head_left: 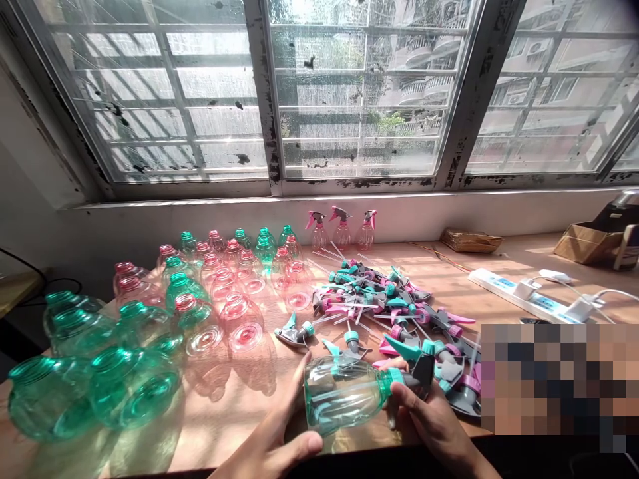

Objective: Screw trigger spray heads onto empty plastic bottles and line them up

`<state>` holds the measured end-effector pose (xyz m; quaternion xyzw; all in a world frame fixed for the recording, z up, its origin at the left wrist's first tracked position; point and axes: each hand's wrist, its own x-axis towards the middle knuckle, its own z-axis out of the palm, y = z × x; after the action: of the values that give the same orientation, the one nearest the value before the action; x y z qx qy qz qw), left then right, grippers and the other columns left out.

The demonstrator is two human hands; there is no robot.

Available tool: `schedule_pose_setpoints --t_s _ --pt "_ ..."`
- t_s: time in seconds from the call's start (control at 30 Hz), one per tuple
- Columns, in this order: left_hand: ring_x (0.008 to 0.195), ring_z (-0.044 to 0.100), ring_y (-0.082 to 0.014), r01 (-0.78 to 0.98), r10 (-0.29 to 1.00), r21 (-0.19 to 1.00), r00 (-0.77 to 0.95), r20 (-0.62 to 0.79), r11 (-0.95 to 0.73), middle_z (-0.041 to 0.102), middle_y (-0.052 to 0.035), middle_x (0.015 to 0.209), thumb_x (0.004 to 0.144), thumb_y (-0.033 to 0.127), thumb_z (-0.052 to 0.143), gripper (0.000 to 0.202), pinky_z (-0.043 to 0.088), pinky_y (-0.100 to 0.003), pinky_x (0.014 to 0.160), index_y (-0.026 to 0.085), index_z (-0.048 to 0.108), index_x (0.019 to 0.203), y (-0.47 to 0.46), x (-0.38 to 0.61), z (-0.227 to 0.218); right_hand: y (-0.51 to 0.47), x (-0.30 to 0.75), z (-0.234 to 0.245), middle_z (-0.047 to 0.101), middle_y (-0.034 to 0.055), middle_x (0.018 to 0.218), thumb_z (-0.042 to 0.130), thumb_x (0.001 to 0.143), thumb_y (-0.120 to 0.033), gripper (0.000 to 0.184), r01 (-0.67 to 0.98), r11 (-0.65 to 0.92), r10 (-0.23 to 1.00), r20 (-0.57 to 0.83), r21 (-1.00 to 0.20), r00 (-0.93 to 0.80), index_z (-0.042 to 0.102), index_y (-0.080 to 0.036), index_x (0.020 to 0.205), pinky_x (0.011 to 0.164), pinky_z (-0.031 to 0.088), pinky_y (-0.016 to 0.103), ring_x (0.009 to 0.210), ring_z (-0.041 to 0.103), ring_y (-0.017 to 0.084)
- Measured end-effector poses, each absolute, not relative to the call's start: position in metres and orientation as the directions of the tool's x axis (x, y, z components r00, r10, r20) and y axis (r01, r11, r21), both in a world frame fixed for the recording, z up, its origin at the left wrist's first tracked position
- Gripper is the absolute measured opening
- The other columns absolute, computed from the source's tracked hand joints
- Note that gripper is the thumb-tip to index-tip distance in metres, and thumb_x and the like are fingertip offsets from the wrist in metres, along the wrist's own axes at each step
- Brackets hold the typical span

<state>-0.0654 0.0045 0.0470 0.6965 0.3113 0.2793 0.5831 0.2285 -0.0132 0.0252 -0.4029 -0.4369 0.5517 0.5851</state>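
A clear green spray bottle (pixel 339 392) lies sideways between my two hands above the table's front edge. My left hand (pixel 279 432) grips its base end, thumb below and fingers behind. At the neck, my right hand (pixel 424 412) closes its fingers around the teal collar (pixel 390 384) of the trigger sprayer (pixel 417 362), which sits on the bottle mouth. The sprayer has a teal lever and a dark grey head; its tube shows inside the bottle. Just beyond lies a heap of loose trigger sprayers (pixel 369 293) in teal, pink and grey. One grey-and-teal sprayer (pixel 295 331) lies apart, left of the heap.
Many open green bottles (pixel 134 386) and pink bottles (pixel 247 322) stand on the left. Three pink bottles with sprayers (pixel 342 233) stand by the wall. A power strip (pixel 524 296) with plugs, a brown packet (pixel 472 241) and a cardboard box (pixel 586 236) are at the right.
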Motion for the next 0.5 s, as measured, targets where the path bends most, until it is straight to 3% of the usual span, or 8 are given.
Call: schedule_pose_setpoints --t_s 0.1,0.2,0.4,0.5 --pt "0.165 0.007 -0.0375 0.039 0.747 0.996 0.663 0.033 -0.079 0.008 0.0021 0.182 0.096 0.054 0.072 0.101 0.011 -0.062 0.132 0.044 0.003 0.169 0.004 -0.0616 0.046 -0.0137 0.2286 0.0283 0.069 0.0006 0.054 0.084 0.081 -0.065 0.048 -0.246 0.078 0.997 0.071 -0.966 0.04 0.075 -0.018 0.077 0.051 0.05 0.03 0.047 0.064 0.018" --pt "0.165 0.01 -0.0383 -0.003 0.743 0.999 0.668 0.042 -0.055 0.009 -0.0007 0.182 0.094 0.052 0.075 0.108 0.015 -0.061 0.131 0.043 -0.002 0.169 0.0038 -0.0585 0.0473 -0.0139 0.2286 0.0306 0.068 -0.001 0.055 0.083 0.082 -0.067 0.051 -0.236 0.094 0.995 0.087 -0.967 0.039 0.077 -0.017 0.091 0.049 0.049 0.028 0.046 0.063 0.017" --pt "0.162 0.026 -0.0384 -0.014 0.733 0.998 0.678 0.056 -0.063 0.029 -0.0073 0.178 0.096 0.049 0.075 0.107 0.025 -0.061 0.129 0.04 -0.002 0.169 0.0032 -0.0546 0.0548 -0.0128 0.2277 0.0309 0.07 -0.0006 0.058 0.084 0.08 -0.067 0.056 -0.266 0.09 0.996 0.084 -0.96 0.034 0.077 -0.017 0.106 0.048 0.05 0.027 0.049 0.066 0.019" --pt "0.161 0.029 -0.0395 -0.017 0.736 0.998 0.674 0.06 -0.065 0.032 -0.0075 0.177 0.096 0.044 0.076 0.106 0.025 -0.061 0.129 0.039 0.001 0.17 0.0031 -0.0551 0.0543 -0.0124 0.2277 0.0303 0.07 -0.0004 0.057 0.084 0.08 -0.066 0.059 -0.28 0.088 0.996 0.083 -0.956 0.03 0.076 -0.017 0.112 0.048 0.05 0.027 0.049 0.065 0.019"
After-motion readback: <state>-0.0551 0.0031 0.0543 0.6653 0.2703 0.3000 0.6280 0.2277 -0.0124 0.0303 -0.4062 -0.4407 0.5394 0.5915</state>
